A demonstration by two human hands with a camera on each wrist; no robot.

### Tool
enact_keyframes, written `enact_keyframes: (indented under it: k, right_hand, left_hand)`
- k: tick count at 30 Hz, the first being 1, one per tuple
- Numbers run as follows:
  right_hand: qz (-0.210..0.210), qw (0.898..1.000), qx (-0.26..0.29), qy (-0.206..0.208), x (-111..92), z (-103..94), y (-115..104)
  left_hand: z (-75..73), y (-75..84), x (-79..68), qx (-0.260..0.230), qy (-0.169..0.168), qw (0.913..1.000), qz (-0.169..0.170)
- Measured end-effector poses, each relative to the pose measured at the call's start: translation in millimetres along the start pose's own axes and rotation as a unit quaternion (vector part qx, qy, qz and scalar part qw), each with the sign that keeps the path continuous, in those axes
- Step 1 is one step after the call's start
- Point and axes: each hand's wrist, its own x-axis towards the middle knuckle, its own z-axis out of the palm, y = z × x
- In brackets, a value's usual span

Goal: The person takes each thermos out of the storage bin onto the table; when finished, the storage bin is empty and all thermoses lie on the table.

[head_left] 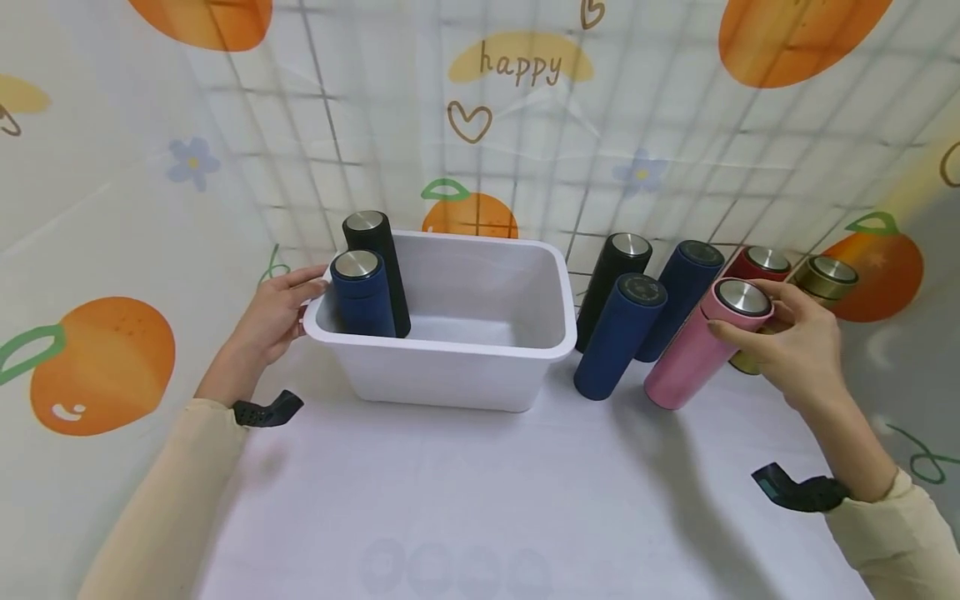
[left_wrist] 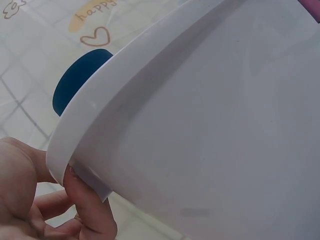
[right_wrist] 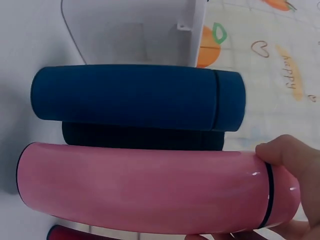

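Observation:
A white plastic bin [head_left: 450,375] stands on the table, and my left hand [head_left: 281,310] grips the rim at its left end. In the left wrist view, the thumb and fingers [left_wrist: 92,205] pinch that rim. Inside the bin's left end are a black thermos bottle [head_left: 390,258] and a blue thermos bottle [head_left: 365,304] with steel-topped lids. To the right of the bin, my right hand [head_left: 806,346] holds a pink thermos bottle [head_left: 693,358] around its top, just below the steel lid disc. The pink bottle is upright, seen also in the right wrist view [right_wrist: 145,187].
Between bin and pink bottle stand a front blue bottle [head_left: 615,346], a rear blue bottle [head_left: 678,292] and a black bottle [head_left: 611,283]. Behind the right hand are a red bottle [head_left: 750,262] and a gold bottle [head_left: 821,282]. A patterned curtain [head_left: 525,150] over a wire grid closes the back.

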Motion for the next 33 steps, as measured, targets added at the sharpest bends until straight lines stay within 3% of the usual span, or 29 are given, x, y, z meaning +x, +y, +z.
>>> enact_keyframes:
  k: [16,25,33]
  right_hand:
    - [0.009,1.000,0.021,0.002,17,22.6,14]
    - [0.018,0.999,0.021,0.033,15,35.7,24]
    - [-0.028,0.997,0.027,0.061,13,43.7,34]
  left_hand:
    - [0.5,-2.1,1.2,0.010,0.001,0.9999,-0.002]
    - [0.0,-3.2,2.9,0.005,0.000,1.0000,0.000]
    - [0.7,-2.6,2.0,-0.021,-0.002,0.9998,0.000]
